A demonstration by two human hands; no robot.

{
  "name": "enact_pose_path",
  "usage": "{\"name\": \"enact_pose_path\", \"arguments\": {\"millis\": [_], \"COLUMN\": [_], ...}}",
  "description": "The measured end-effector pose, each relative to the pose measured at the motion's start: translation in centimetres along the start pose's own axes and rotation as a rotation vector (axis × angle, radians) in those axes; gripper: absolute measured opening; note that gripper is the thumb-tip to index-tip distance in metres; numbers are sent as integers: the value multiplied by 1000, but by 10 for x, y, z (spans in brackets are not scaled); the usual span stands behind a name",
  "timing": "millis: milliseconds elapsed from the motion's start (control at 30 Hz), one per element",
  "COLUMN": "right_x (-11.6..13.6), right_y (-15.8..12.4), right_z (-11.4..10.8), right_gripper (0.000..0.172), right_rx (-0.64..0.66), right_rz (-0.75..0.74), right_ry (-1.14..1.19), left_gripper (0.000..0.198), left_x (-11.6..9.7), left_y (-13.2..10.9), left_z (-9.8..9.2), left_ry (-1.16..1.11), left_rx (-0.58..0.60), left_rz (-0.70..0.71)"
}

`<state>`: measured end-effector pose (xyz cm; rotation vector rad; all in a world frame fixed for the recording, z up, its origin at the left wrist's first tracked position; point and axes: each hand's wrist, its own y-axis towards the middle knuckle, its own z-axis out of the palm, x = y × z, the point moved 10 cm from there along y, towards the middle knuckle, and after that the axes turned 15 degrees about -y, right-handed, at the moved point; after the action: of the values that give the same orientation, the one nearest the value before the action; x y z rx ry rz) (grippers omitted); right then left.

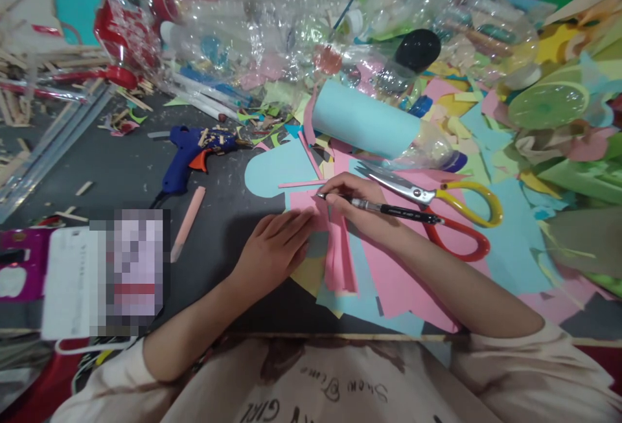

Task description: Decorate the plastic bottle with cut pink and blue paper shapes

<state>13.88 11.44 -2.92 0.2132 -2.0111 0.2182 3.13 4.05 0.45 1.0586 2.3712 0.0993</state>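
My right hand (354, 201) is closed around a black and clear pen (405, 212), its tip on a small pink paper piece (302, 201). Flat on that piece's lower edge lies my left hand (276, 241), fingers stretched out and holding nothing. Light blue paper with a rounded end (275, 169) sits just beyond, crossed by narrow pink strips. Scissors (420, 196) with yellow and red handles rest open beside my right forearm, on pink and blue sheets. Behind them lies a plastic bottle wrapped in light blue paper (367, 118).
A blue glue gun (182, 154) lies to the left, near a pink stick (188, 223). Clear plastic bottles and wrap (253, 15) crowd the back. Paper scraps (554, 144) pile up at right. Wooden sticks (17, 102) and a white card (72, 284) are at left.
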Motion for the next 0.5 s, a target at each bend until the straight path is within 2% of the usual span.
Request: {"name": "enact_pose_path", "arguments": {"millis": [133,233,367,500], "right_x": [3,3,-3,-6], "right_y": [-3,-4,-3,-3], "right_z": [-12,-15,-9,0], "right_gripper": [5,3,4,6], "right_rx": [-134,-171,-114,-2], "right_rz": [-37,-43,-1,19], "right_ry": [33,50,20,-33], "left_gripper": [29,30,30,30], "left_x": [1,2,2,2], "left_y": [0,0,-1,-2], "left_z": [1,2,2,2], "left_ry": [-5,-4,-11,-14], "left_rx": [15,27,30,15], "left_rz": [-4,-5,-6,-1]}}
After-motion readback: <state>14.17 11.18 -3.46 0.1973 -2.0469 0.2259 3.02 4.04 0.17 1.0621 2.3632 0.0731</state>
